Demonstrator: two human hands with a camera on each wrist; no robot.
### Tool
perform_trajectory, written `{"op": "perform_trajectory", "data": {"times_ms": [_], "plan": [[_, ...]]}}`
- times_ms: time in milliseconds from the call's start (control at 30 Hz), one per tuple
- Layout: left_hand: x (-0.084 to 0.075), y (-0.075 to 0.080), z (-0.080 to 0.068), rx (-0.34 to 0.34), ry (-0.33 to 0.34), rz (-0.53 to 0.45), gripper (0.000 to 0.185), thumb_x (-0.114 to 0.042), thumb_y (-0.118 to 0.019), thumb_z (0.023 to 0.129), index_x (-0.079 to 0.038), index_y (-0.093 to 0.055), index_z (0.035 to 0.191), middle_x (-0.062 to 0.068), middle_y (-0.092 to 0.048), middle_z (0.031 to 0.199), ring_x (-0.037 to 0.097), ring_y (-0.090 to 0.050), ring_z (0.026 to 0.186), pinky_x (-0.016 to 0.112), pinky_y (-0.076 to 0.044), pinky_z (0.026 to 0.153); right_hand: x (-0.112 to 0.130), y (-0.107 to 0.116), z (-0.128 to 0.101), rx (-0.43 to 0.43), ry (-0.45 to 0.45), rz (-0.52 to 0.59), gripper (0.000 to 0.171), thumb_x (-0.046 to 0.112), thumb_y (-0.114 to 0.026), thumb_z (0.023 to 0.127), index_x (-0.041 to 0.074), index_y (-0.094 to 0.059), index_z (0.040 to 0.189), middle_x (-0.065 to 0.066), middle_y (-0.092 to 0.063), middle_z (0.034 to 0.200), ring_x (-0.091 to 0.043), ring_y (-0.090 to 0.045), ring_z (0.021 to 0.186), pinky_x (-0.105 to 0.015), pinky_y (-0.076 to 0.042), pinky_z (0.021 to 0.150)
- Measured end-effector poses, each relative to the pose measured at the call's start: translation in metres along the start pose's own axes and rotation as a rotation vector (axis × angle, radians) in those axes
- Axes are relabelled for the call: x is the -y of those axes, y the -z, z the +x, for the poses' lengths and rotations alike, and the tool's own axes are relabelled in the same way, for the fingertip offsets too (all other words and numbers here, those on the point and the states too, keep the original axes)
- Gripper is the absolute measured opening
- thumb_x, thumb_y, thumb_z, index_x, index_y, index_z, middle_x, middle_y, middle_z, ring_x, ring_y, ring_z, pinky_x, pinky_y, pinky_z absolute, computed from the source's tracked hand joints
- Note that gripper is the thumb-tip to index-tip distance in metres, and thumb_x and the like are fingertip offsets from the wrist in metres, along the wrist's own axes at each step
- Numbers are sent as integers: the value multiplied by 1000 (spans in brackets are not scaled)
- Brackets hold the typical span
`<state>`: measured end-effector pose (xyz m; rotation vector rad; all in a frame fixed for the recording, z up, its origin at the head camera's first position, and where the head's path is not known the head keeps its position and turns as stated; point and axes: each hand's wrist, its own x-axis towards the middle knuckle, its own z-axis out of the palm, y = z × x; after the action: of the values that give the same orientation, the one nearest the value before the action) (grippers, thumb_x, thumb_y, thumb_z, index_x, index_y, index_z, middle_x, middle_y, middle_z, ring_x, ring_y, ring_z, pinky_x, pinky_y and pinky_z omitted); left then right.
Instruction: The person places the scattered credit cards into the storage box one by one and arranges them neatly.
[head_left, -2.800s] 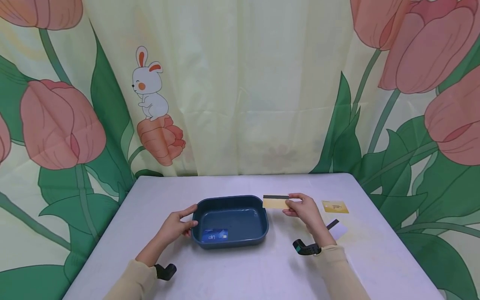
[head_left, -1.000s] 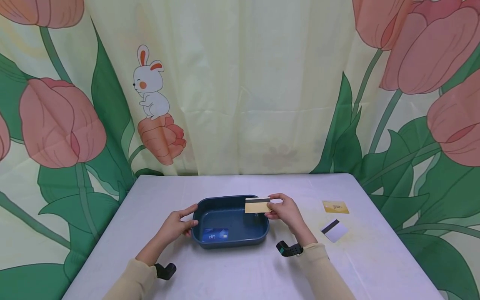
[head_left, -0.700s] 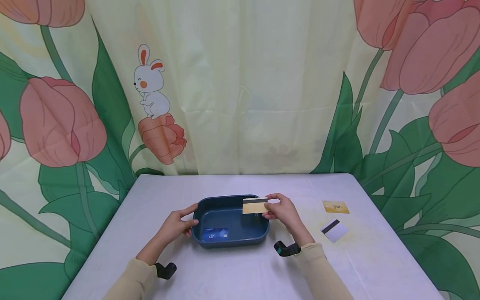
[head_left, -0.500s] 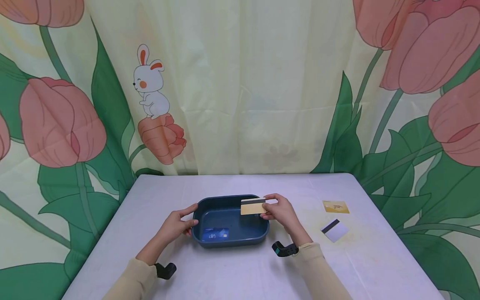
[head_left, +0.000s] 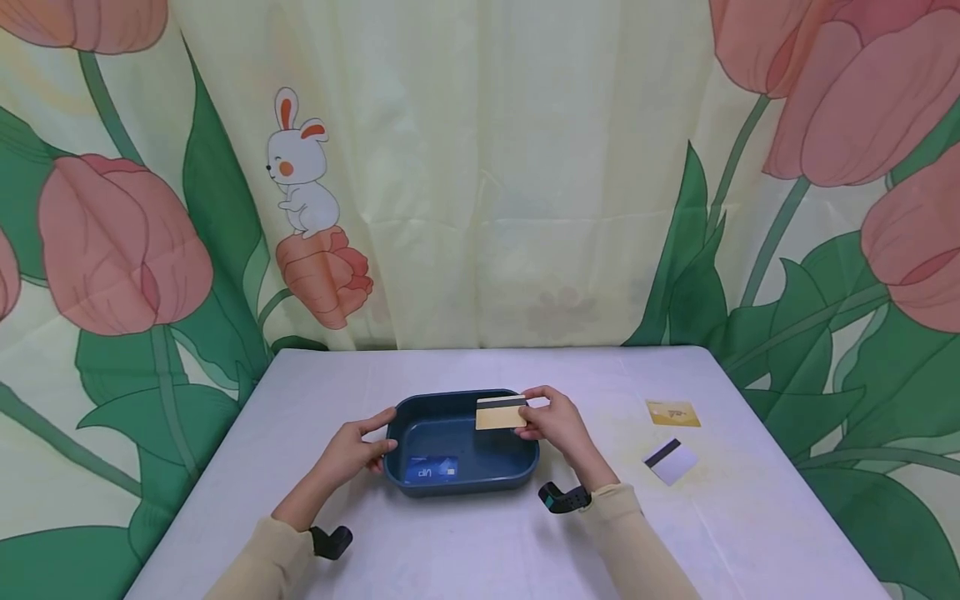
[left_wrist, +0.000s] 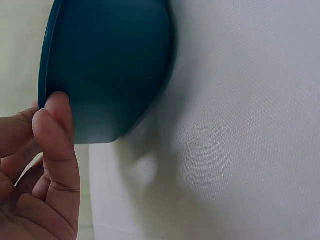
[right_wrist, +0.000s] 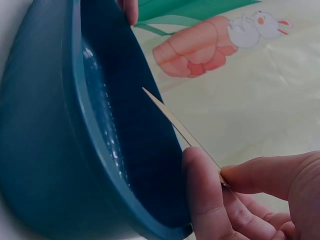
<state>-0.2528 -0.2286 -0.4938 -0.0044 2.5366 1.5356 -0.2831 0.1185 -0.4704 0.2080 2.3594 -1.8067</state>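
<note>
My right hand (head_left: 552, 421) pinches a gold card (head_left: 498, 416) with a dark magnetic stripe by its right end. The card is over the right part of a dark blue basin (head_left: 468, 481); in the right wrist view the card (right_wrist: 175, 121) is seen nearly edge-on at the basin's rim. With thumb and fingers my left hand (head_left: 350, 450) grips the basin's left end; the left wrist view has the fingers at the rim of the basin (left_wrist: 110, 65). A blue VIP card (head_left: 431, 469) lies flat on the basin's floor, at the front left.
To the right on the white-covered table (head_left: 480, 550) lie a yellow card (head_left: 672, 413) and, nearer, a white card (head_left: 671, 462) with a black stripe. A curtain (head_left: 480, 183) printed with tulips and a rabbit hangs behind the table.
From beside the basin's right end, my right hand has carried the gold card left over the basin, moving more slowly of late. The left hand and basin stay put.
</note>
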Motion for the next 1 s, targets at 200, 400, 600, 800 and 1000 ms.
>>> {"op": "perform_trajectory", "data": {"times_ms": [200, 400, 600, 800, 1000], "plan": [[1, -2, -1, 1, 9, 4, 61, -10, -74, 96, -13, -53, 152, 21, -61, 141, 20, -61, 55, 38, -58, 60, 1, -5, -1, 18, 13, 13, 38, 7, -67, 98, -1, -57, 134, -19, -73, 89, -23, -76, 69, -29, -62, 65], [1, -2, 0, -3, 22, -1, 61, -9, -73, 95, -15, -53, 153, 20, -62, 141, 20, -60, 55, 36, -58, 60, 2, -10, -2, 20, 20, -6, 37, 6, -66, 97, -2, -57, 132, -18, -71, 85, -17, -74, 63, -31, -63, 66], [1, 0, 0, -2, 15, 0, 61, -9, -74, 95, -14, -52, 153, 21, -62, 140, 18, -60, 55, 36, -58, 60, 3, -15, 1, 25, 13, -3, 35, 5, -67, 97, -2, -57, 130, -19, -70, 83, -18, -74, 63, -31, -63, 65], [2, 0, -1, -2, 5, 0, 60, -9, -73, 96, -12, -52, 152, 21, -63, 139, 20, -60, 55, 38, -58, 60, 2, -19, 1, 47, 27, 4, 34, 3, -67, 96, -3, -57, 128, -21, -71, 85, -21, -75, 65, -32, -63, 64], [2, -1, 1, -10, 8, 8, 61, -10, -74, 95, -14, -53, 152, 18, -68, 127, 19, -60, 55, 37, -58, 60, 5, -22, 0, 52, 38, -10, 34, 4, -67, 96, -3, -58, 128, -23, -71, 87, -19, -74, 62, -32, -62, 61]]}}
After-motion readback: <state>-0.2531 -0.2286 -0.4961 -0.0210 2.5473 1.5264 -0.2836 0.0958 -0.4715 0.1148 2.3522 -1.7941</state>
